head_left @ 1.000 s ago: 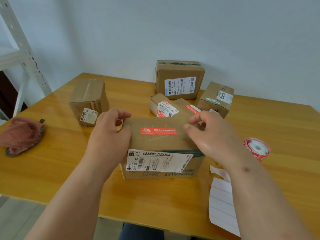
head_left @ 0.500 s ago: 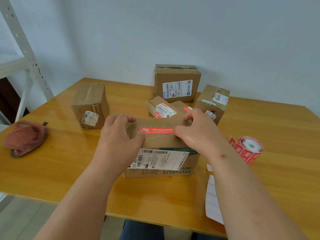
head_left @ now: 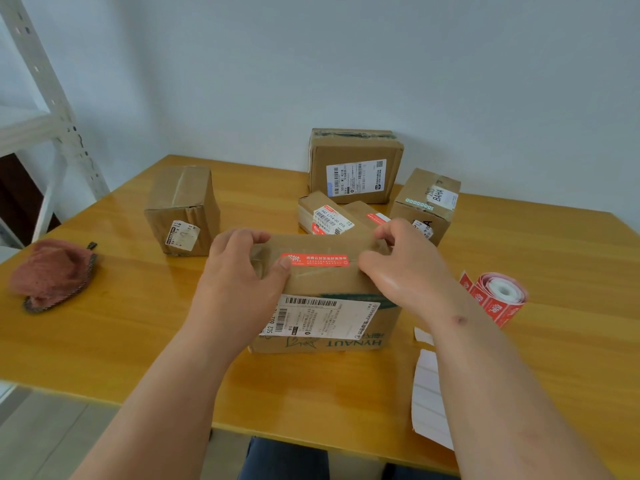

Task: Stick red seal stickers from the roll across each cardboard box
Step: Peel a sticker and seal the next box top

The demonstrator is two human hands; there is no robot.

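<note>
From the head view, we hold the front box [head_left: 325,289] steady on the surface [head_left: 121,323] so the seal can be pressed flat. Our left hand [head_left: 242,282] grips the box's left end, fingers curled over the far edge, thumb pressing the left tip of the red seal sticker [head_left: 314,260], which lies across the top. Our right hand [head_left: 405,268] clasps the right end the same way, thumb by the sticker's other tip. The sticker roll [head_left: 500,296] lies near on the right, within reach for the next box. Behind, two small boxes [head_left: 332,216] already show red seals; the left box [head_left: 181,209] shows none.
</note>
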